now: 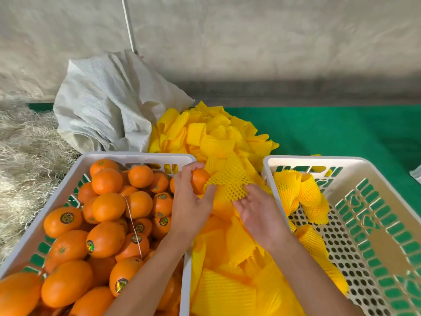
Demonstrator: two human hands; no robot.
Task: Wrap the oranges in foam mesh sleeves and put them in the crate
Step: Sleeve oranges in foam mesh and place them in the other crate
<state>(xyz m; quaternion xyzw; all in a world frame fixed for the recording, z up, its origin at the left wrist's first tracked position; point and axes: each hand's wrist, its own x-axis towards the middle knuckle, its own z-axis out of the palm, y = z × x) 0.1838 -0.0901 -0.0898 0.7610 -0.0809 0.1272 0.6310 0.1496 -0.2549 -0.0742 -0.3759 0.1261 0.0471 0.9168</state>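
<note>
Yellow foam sleeve [227, 181] half over an orange [199, 180] gripped by the left hand [190, 206]; right hand [257, 212] stretches the mesh. Few wrapped fruit [307, 195] lie in the right crate [373, 169] (left crate [141, 156] remains full).

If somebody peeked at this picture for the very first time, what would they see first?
Probably the heap of bright oranges filling the white crate on the left. Next, in the middle, the left hand holding one orange while the right hand stretches a yellow foam mesh sleeve toward it. The right crate holds only a few wrapped oranges.
</note>
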